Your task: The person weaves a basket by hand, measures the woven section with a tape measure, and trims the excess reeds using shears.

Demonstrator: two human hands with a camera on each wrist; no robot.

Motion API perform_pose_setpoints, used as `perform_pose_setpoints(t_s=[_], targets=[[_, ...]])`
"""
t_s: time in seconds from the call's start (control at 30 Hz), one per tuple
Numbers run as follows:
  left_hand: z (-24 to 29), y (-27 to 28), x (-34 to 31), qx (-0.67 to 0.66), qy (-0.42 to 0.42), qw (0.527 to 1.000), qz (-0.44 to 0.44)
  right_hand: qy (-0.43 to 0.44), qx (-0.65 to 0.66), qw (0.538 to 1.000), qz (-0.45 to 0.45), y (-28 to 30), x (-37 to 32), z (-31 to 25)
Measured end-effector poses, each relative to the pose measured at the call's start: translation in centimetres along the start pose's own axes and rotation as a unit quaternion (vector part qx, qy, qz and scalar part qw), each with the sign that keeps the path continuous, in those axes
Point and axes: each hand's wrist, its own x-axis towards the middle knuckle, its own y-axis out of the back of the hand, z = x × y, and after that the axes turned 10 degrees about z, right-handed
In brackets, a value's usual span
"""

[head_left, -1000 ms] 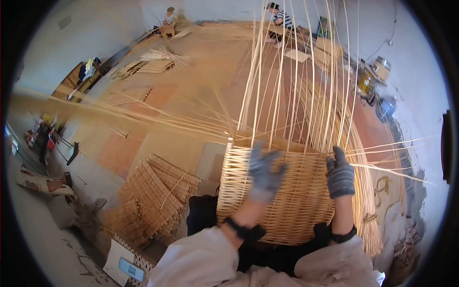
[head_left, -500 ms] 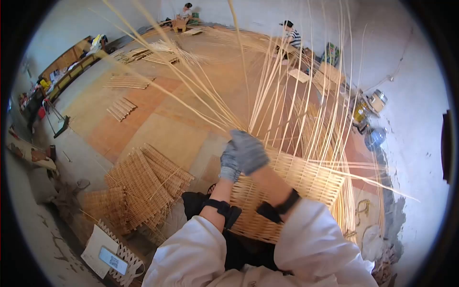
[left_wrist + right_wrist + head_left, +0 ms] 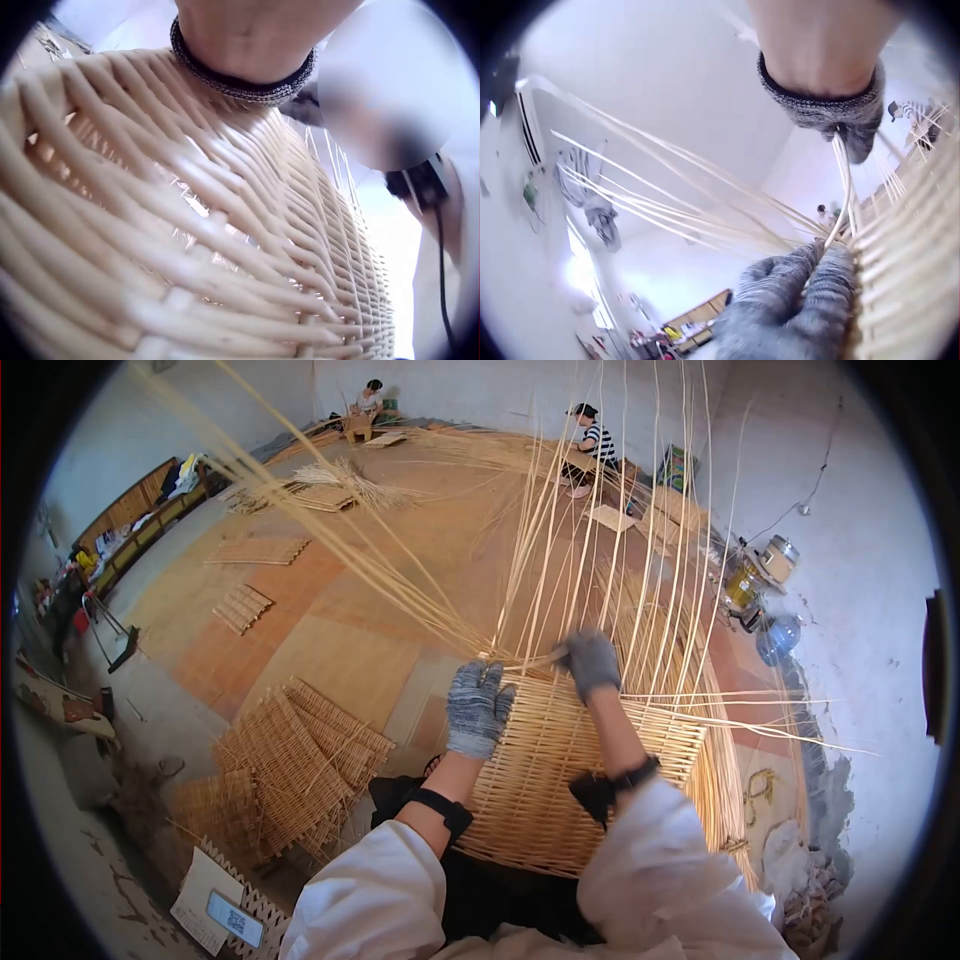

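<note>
A partly woven wicker basket rests on the person's lap, long upright wicker rods rising from its far rim. At its left corner the gloved left hand grips the edge. In the right wrist view, fingers of the left hand pinch where the rods meet the weave. Farther right along the rim, the gloved right hand holds a few wicker rods pulled across from that corner. These rods run down from the right hand to the left fingertips in the right wrist view. The left wrist view shows mostly basket wall.
Woven wicker panels lie on the floor at left. A thick bundle of rods stands close at right. Loose rods stick out leftward from the corner. A phone lies at lower left. Two people sit farther back.
The right hand first crossed left to meet the left hand at the corner, then drew rightward along the rim with rods. The left hand moved from mid-basket to the left corner.
</note>
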Motion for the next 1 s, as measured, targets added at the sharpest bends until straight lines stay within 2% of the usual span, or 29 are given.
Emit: perform_pose_setpoints(t_s=[0.03,0.07,0.1,0.17,0.2,0.23,0.27,0.3,0.33,0.37,0.4,0.43,0.47,0.5,0.53,0.57,0.63,0.73,0.77,0.83,0.87,0.9,0.93,0.97,1.0], targets=[[0.6,0.0,0.4,0.039,0.01,0.999,-0.023,-0.047,0.101,0.988,0.108,-6.1,2.8,1.5],[1.4,0.3,1.1,0.078,0.018,0.996,-0.048,-0.048,0.092,0.994,0.03,-5.7,6.8,-0.5],[2.2,0.5,1.6,0.115,0.026,0.99,-0.072,-0.005,-0.017,0.995,0.095,-8.6,8.1,-0.7],[2.9,0.8,2.2,0.13,0.036,0.987,-0.084,-0.058,0.178,0.963,0.197,-10.7,7.3,0.1],[3.2,0.8,2.3,0.134,0.047,0.986,-0.09,-0.145,0.462,0.848,0.217,-9.4,4.4,0.9],[3.1,1.0,2.2,0.123,0.03,0.99,-0.063,-0.22,0.696,0.648,0.216,-7.9,0.8,1.7],[2.1,-0.5,0.0,0.087,0.057,0.994,-0.036,-0.353,0.695,0.599,0.186,-5.5,-3.5,1.9],[0.3,-3.1,-3.6,0.049,0.084,0.995,-0.009,-0.406,0.677,0.594,0.157,-3.6,-4.9,2.6],[1.3,-3.6,-3.3,-0.034,0.075,0.997,0.007,-0.457,0.659,0.584,0.128,-1.6,-6.3,3.3],[2.4,-4.0,-2.9,-0.117,0.065,0.991,0.018,-0.431,0.639,0.63,0.099,-0.4,-5.8,4.0],[5.5,-2.7,-0.7,-0.03,0.044,0.995,-0.084,-0.412,0.614,0.67,0.063,0.2,-6.5,4.4],[8.4,-1.9,1.5,0.057,0.026,0.979,-0.194,-0.279,0.384,0.873,0.112,-0.6,-4.5,5.1],[10.2,-2.1,2.9,0.145,0.003,0.944,-0.296,-0.106,0.116,0.977,0.144,-1.5,-2.1,5.9],[10.9,-2.8,3.5,0.194,0.035,0.909,-0.367,-0.183,0.211,0.947,0.161,-1.5,-2.6,5.8],[10.9,-2.7,3.4,0.184,0.039,0.906,-0.378,-0.255,0.302,0.902,0.174,-1.3,-3.4,5.5],[10.7,-2.7,3.3,0.175,0.042,0.904,-0.388,-0.322,0.388,0.844,0.186,-0.9,-4.1,5.4],[10.4,-2.5,4.3,0.161,0.047,0.891,-0.421,-0.43,0.54,0.694,0.203,-0.1,-5.0,5.1],[8.8,-3.2,1.6,0.109,0.004,0.95,-0.294,-0.54,0.521,0.633,0.19,4.1,-11.4,2.9],[7.6,-2.2,0.8,0.021,-0.011,0.977,-0.21,-0.519,0.52,0.661,0.152,5.3,-10.9,1.8],[4.7,-1.0,-0.1,-0.043,0.121,0.982,-0.14,-0.476,0.513,0.71,0.077,6.9,-9.2,-1.1],[3.2,-0.5,-0.7,-0.075,0.186,0.974,-0.102,-0.357,0.431,0.828,0.027,6.4,-7.6,-2.3],[2.0,0.1,-1.6,-0.106,0.256,0.959,-0.063,-0.226,0.415,0.881,0.04,5.8,-5.8,-4.1],[1.2,0.5,-1.8,-0.139,0.322,0.936,-0.016,-0.132,0.33,0.934,0.035,4.4,-3.8,-5.7],[0.8,0.7,-1.6,-0.172,0.384,0.906,0.033,-0.056,0.276,0.958,0.057,3.0,-2.3,-7.1],[1.1,1.1,-0.9,-0.189,0.4,0.897,0.012,-0.073,0.269,0.96,0.005,2.9,-1.5,-7.3]])
